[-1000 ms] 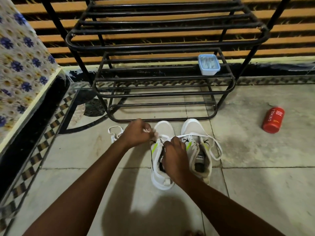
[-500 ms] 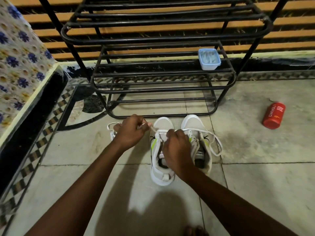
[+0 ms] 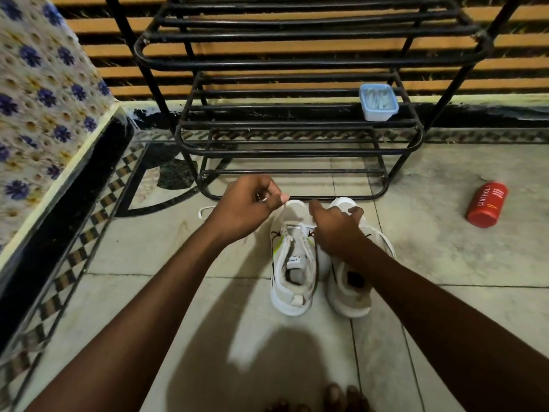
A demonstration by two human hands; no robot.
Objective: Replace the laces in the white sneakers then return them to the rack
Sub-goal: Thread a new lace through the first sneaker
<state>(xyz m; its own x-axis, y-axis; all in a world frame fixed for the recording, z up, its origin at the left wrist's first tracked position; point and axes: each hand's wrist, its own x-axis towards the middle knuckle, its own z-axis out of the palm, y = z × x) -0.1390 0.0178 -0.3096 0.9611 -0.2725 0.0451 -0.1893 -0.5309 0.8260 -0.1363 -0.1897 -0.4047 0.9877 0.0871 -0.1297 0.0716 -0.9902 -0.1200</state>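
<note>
Sneakers (image 3: 292, 263) are standing side by side on the floor, just near of the rack (image 3: 300, 150), toes pointing far. Left hand (image 3: 248, 208) is pinching the lace (image 3: 208, 210) out leftward; right hand (image 3: 337, 226) is gripping lace at the eyelets, nearer them.

Black metal tube rack (image 3: 300, 150) blocks passage just beyond the white sneakers (image 3: 292, 263); bare tiled floor (image 3: 445, 263) lies open rightward, up to a red cylindrical can (image 3: 487, 204)
</note>
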